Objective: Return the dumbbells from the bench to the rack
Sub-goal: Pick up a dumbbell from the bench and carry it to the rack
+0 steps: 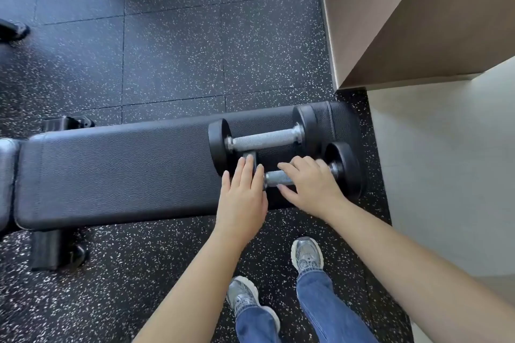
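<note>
Two bare forearms [404,267] reach forward from the bottom edge, above blue jeans [320,301] and grey trainers [306,255] planted on the speckled rubber floor [172,58] just beside the padded surface [125,170]. Both of the task's weights lie at the right end of that surface, side by side with their handles running along its length. The far dumbbell [264,138] is untouched, and the near dumbbell [277,177] is under both hands. The right hand [309,186] is clamped on the knurled handle, fingers curled over the top and thumb on the near side, which looks like the carrying grip. The left hand [242,192] lies flat with its fingers straight and together against the left head of the same weight, gripping nothing. I judge it is there to stop the round heads rolling on the padding while the other hand takes hold. The weight appears to rest on the padding, so the lift has not begun. Its right head sits close to the end of the surface, near a pale wall [446,161], so a straight upward lift seems safest. No bin, tray or other container shows, and the rack is nowhere in view.
</note>
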### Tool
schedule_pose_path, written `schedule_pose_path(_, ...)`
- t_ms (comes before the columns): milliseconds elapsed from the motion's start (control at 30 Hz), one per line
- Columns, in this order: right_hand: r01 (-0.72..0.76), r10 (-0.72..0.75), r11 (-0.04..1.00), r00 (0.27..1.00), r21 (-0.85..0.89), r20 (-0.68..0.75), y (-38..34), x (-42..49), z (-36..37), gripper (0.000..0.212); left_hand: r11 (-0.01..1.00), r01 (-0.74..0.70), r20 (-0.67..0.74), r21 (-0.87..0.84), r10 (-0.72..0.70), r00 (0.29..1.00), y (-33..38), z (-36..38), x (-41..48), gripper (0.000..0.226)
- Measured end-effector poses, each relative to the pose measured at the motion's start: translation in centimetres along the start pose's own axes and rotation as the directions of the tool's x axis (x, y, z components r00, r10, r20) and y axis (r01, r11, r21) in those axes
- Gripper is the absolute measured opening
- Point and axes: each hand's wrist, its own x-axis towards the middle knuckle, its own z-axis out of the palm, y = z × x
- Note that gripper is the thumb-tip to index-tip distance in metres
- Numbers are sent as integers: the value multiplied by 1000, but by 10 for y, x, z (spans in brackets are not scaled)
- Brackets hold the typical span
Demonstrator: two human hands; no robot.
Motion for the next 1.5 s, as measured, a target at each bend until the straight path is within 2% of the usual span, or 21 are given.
schedule_pose_path(100, 31, -32, 999, 999, -39, -38, 3, 3, 10, 45, 999, 19, -68, -33, -22, 997, -1, 11, 1, 51)
schedule_pose_path(267, 56, -57, 997, 998, -57, -17, 7, 10, 20, 45, 994, 51, -148, -96, -65, 987, 0, 25, -2, 52)
schedule_pose_path(667, 42, -42, 999, 995, -6, 89, 19, 15, 28, 49, 911, 120, -163, -395, -198, 966, 12, 41, -22, 53)
schedule_pose_path(1000, 60, -61, 998, 971, 11, 230, 16, 17, 18, 49, 815, 205, -159, -543, -339, 927, 19, 38, -15, 53)
schedule_pose_path(1300, -57, -5, 978, 955, 199, 296, 10, 13, 15, 44, 633, 278, -89, -723, -483, 871, 21, 29, -14, 51)
schedule_pose_path(1500, -186, 52, 895, 946, 405, 321, -6, -20, 11, 43, 654, 200, -117, -730, -408, 905, 17, 9, -19, 44)
